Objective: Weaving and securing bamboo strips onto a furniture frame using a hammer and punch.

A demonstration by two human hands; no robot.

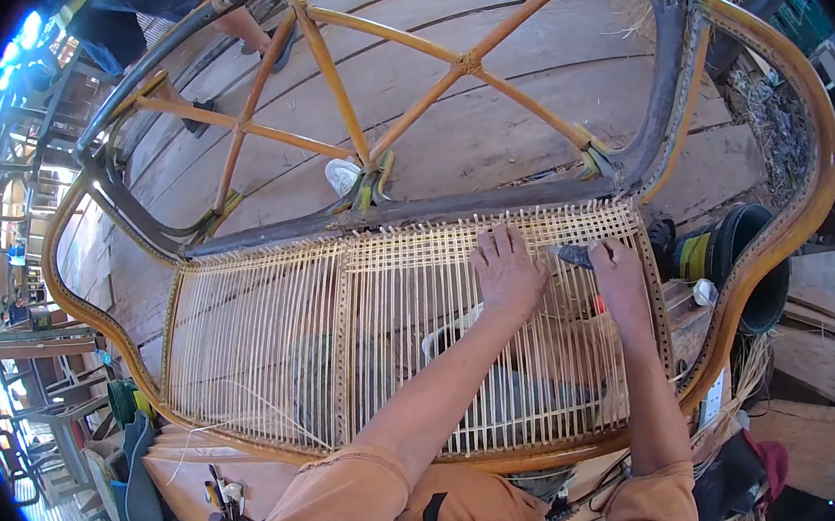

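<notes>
A rattan bench seat frame (345,298) lies before me, strung with pale cane strands (260,316) running from near to far. Along the far edge of its right section, crosswise strands form a woven band (406,249). My left hand (511,274) rests palm down on that band, fingers stretched out and slightly apart. Just right of it, my right hand (619,266) is closed around a short, dark, knife-like tool (572,256). The tool points left, with its tip close to the weave beside my left fingers. Its exact kind is unclear.
Behind the seat rises a backrest of crossed rattan poles (466,63); curved arms (816,122) flank it. A dark bucket (752,238) with a yellow band stands at right. Another person's leg (242,21) shows at upper left. Small tools (227,495) stand at lower left.
</notes>
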